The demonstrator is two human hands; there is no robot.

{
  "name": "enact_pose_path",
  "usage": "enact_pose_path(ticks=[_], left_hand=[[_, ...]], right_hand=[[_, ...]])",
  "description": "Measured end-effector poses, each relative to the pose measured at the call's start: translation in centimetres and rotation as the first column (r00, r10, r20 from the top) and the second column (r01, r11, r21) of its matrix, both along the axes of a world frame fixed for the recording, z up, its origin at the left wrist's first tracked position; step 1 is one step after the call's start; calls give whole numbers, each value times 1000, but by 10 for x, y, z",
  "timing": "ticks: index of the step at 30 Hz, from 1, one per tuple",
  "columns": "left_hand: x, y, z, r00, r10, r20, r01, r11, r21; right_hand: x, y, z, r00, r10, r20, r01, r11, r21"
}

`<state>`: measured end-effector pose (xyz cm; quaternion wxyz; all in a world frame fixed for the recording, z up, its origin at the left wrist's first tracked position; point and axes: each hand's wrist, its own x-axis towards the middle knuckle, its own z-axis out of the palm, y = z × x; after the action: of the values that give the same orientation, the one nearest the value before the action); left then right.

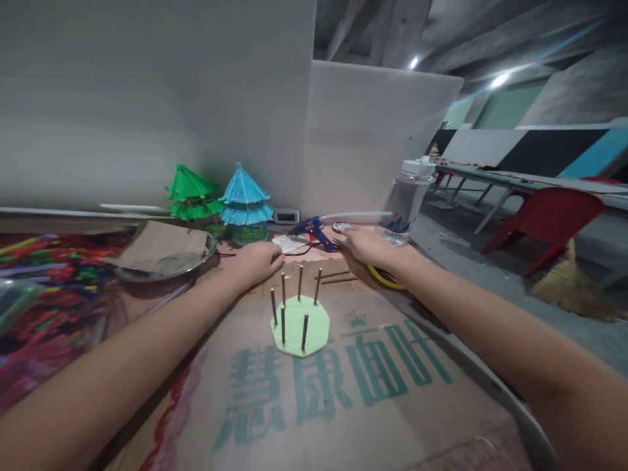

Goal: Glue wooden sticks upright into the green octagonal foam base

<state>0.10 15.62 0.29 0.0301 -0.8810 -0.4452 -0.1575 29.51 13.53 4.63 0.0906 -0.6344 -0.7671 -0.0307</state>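
Note:
My left hand (260,260) rests at the far edge of the cardboard with its fingers curled in; anything inside them is hidden. My right hand (366,247) reaches beside the handle of a blue glue gun (313,229), its fingers stretched toward it, and I cannot tell whether they touch. Between my forearms, a pale green octagonal base (301,327) lies on the printed cardboard (383,418). Several thin brown sticks (305,330) stand upright around its border. A few loose sticks (338,277) lie near my right hand.
Behind my left hand stand a blue tiered-roof model (244,206) and a green one (189,193). A metal pan (167,271) holding cardboard and colourful craft pieces (44,307) fill the left. A clear bottle (407,196) stands at right; beyond is a red chair (544,219).

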Motion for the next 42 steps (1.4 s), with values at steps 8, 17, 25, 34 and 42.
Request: enact_pose_path(ticks=[8, 17, 25, 34, 42], left_hand=[[-10, -48, 42, 957, 122, 262, -121, 992, -20], [-12, -161, 9, 816, -59, 575, 85, 996, -17], [-14, -164, 9, 853, -54, 519, 38, 998, 40], [-9, -152, -5, 833, -91, 546, 229, 955, -189], [-9, -155, 0, 817, -174, 550, 316, 933, -173]], right_hand=[[-29, -99, -2, 953, 286, -101, -280, 957, 72], [-54, -126, -53, 672, 410, -617, -272, 911, 309], [-50, -138, -45, 648, 447, -617, -214, 884, 416], [-62, -156, -44, 650, 521, -553, -482, 845, 229], [-65, -162, -38, 618, 499, -607, -498, 846, 189]])
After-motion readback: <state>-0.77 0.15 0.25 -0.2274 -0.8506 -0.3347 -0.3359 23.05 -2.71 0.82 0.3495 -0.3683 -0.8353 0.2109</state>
